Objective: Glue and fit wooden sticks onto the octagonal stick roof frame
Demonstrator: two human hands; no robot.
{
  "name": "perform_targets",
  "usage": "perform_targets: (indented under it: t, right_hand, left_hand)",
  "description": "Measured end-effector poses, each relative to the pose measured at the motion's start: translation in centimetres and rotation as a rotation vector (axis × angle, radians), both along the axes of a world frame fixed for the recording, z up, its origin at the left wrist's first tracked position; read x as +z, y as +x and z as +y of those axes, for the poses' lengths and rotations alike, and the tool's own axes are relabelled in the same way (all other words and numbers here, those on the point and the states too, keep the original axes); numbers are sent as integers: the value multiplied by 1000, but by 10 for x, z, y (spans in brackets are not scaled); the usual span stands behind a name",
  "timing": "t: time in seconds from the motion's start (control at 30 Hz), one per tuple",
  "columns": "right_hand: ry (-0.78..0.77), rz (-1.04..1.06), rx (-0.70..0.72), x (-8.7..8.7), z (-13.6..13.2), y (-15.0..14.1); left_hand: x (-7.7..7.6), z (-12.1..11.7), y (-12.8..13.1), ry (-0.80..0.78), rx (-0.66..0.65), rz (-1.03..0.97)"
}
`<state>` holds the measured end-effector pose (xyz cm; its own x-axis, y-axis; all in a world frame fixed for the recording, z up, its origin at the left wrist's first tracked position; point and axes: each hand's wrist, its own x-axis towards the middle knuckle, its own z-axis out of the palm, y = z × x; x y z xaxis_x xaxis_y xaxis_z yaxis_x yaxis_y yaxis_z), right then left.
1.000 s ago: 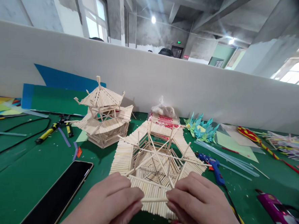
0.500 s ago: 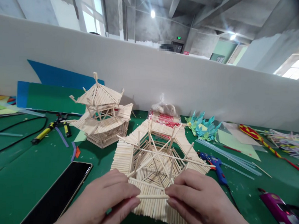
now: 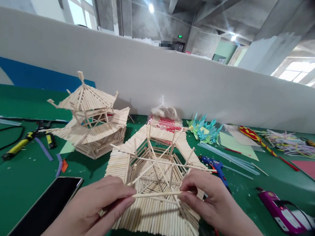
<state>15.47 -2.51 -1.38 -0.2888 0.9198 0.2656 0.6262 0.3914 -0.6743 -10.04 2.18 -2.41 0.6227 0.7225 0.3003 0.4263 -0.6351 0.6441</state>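
Note:
Between my hands a thin wooden stick [image 3: 156,195] spans level above the near side of a stick-built model [image 3: 151,215]. My left hand [image 3: 106,196] pinches its left end between thumb and fingers. At the other end, my right hand [image 3: 204,195] pinches it the same way. The model has sloping panels of side-by-side sticks, short uprights, and crossing sticks over its open middle. A separate stick slants down to the right from beneath my right hand. Farther back on the left stands a second stick model, a tiered pavilion [image 3: 92,117] with a pointed roof.
A black phone [image 3: 47,207] lies left of my forearm. To the right are a blue glue gun [image 3: 218,168], clear glue sticks [image 3: 229,158] and a purple device [image 3: 281,211]. Yellow-handled pliers [image 3: 25,142] lie left. A white partition [image 3: 138,74] stands behind the green table.
My hands have raised the stick slightly and moved it away from me, with more of it showing between them. My view has shifted right. A slanting stick now shows under my right hand.

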Motion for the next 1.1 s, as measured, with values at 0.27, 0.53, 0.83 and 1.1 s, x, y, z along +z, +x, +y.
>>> perform_targets:
  t: [0.27, 0.53, 0.83, 1.1]
  right_hand:
    - [74, 109, -125, -9, 12, 2]
    - [144, 123, -162, -13, 17, 2]
    - [181, 119, -183, -15, 20, 2]
    - [120, 125, -193, -19, 18, 3]
  left_hand:
    - [0, 14, 1, -150, 148, -13]
    - [3, 20, 3, -218, 238, -78]
    - [1, 22, 3, -247, 224, -92]
    - [-6, 26, 0, -236, 262, -86]
